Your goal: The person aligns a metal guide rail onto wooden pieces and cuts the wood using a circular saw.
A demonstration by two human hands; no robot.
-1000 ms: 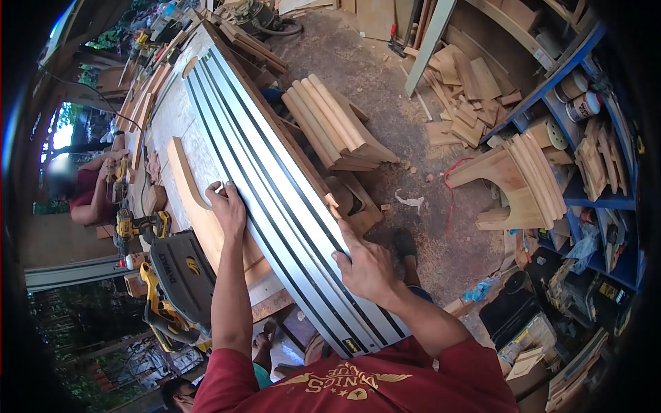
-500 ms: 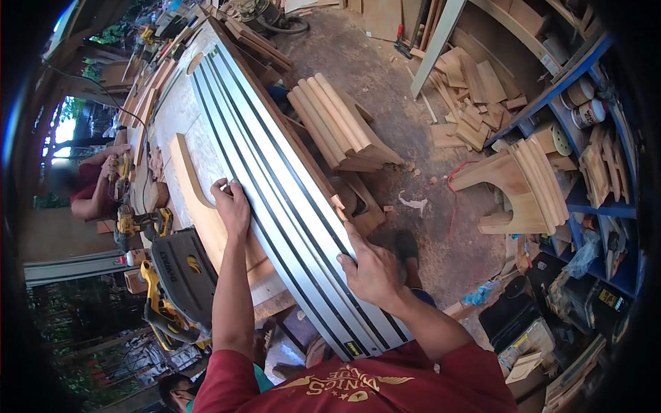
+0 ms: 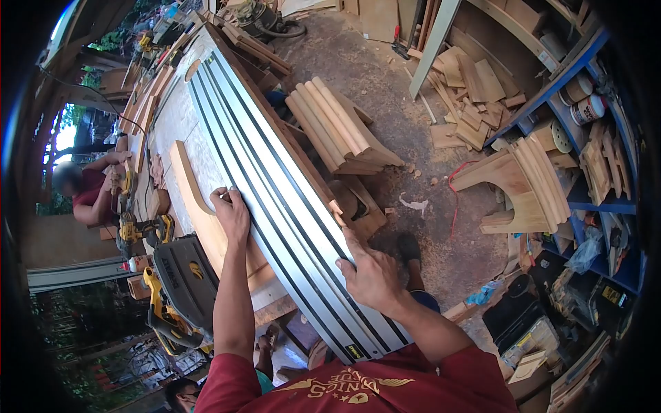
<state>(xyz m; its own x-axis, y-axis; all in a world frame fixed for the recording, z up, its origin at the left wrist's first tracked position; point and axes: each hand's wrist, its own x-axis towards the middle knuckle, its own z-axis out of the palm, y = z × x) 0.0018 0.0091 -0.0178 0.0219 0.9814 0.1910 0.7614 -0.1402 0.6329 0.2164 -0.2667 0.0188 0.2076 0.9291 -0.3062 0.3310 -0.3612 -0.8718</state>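
Observation:
A long silver guide rail with black strips (image 3: 275, 186) lies along the workbench (image 3: 165, 131), its near end by the red shirt. My left hand (image 3: 231, 210) is at the rail's left edge with its fingertips pinched together; what they hold, if anything, is too small to make out. Under that wrist and beside the rail is a curved, light wooden piece (image 3: 196, 199). My right hand (image 3: 372, 272) grips the rail's right edge, thumb on top and the index finger stretched along the side, near a small wood bit (image 3: 335, 207).
A DeWalt case (image 3: 186, 275) and a yellow drill (image 3: 141, 230) sit left of the bench. A co-worker (image 3: 93, 189) handles a tool at far left. Stacked wooden parts (image 3: 330, 127) stand on the floor, with more (image 3: 530, 186) by the blue shelves (image 3: 606, 203).
The fingertips of my left hand have drawn closer together. My right hand and the rail hold nearly the same place, while the view has shifted slightly.

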